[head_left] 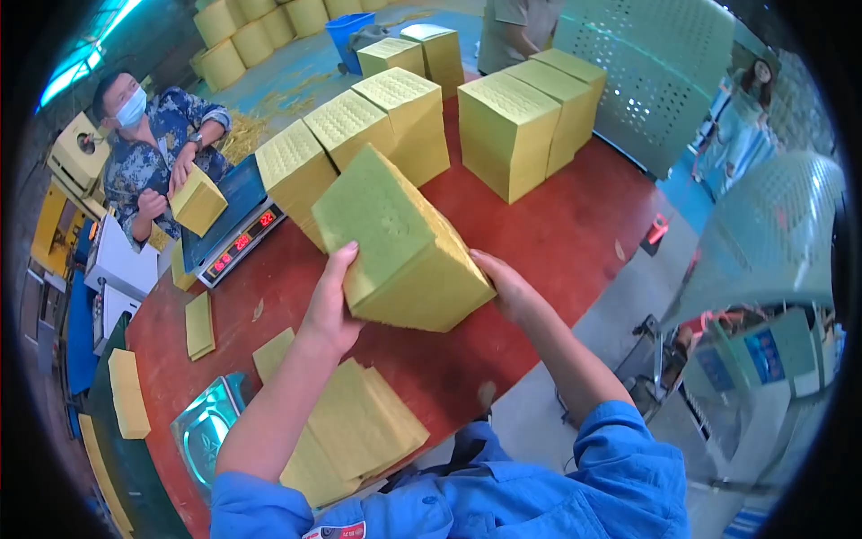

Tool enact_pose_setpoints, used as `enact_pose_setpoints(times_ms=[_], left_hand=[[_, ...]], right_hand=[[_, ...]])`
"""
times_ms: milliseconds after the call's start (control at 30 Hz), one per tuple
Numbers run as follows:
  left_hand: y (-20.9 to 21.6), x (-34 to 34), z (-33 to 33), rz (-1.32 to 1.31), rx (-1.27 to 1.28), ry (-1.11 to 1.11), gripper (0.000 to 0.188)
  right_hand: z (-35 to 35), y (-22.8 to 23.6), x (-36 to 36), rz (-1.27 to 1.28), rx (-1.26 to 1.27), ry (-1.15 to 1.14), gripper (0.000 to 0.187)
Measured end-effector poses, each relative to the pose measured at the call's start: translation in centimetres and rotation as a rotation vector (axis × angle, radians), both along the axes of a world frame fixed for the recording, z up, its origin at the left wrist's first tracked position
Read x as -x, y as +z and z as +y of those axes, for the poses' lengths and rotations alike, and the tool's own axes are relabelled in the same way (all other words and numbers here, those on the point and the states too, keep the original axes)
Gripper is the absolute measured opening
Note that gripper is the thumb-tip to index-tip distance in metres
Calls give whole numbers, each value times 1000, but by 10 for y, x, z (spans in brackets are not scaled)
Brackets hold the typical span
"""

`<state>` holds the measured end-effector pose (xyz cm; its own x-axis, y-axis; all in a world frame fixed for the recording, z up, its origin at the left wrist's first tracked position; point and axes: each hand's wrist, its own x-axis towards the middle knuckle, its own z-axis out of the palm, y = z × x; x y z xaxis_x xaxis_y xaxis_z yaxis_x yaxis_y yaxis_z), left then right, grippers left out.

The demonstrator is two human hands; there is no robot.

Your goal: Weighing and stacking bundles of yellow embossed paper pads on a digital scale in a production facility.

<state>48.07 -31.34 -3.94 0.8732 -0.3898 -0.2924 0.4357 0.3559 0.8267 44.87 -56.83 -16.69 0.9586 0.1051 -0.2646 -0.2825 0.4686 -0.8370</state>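
Note:
A thick block of yellow paper sheets (395, 242) is held tilted above the red table (575, 251). My left hand (332, 301) grips its left side, thumb on the broad face. On the opposite side my right hand (505, 286) presses against the edges of the sheets. The sheets fan slightly along the upper right edge. Right behind the block stand tall stacks of the same yellow paper (350, 126). Loose yellow sheets (359, 427) lie near the table's front edge, below my left forearm.
Three joined stacks (512, 117) stand at the back right. A scale with red digits (242, 242) sits at the left, where a masked co-worker (162, 144) handles a smaller yellow block (198, 199). A shiny metal dish (208, 427) and thin paper bundles (199, 325) lie front left. Behind is a perforated panel (642, 72).

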Motion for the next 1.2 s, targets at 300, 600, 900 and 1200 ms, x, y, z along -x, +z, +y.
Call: enact_pose_setpoints(times_ms=[300,600,900,1200], left_hand=[[-20,-125,-138,-29,-298,10,71],[-40,-166,-186,-94,-160,71,60],[-17,-146,-208,-231,-465,253,75],[21,75,-27,-649,-414,299,54]], right_hand=[[-84,2,-98,-227,631,-470,42],[-54,-26,-84,-292,525,-622,64],[-105,-42,-68,-339,782,-551,51],[71,98,64,-635,592,-155,49]])
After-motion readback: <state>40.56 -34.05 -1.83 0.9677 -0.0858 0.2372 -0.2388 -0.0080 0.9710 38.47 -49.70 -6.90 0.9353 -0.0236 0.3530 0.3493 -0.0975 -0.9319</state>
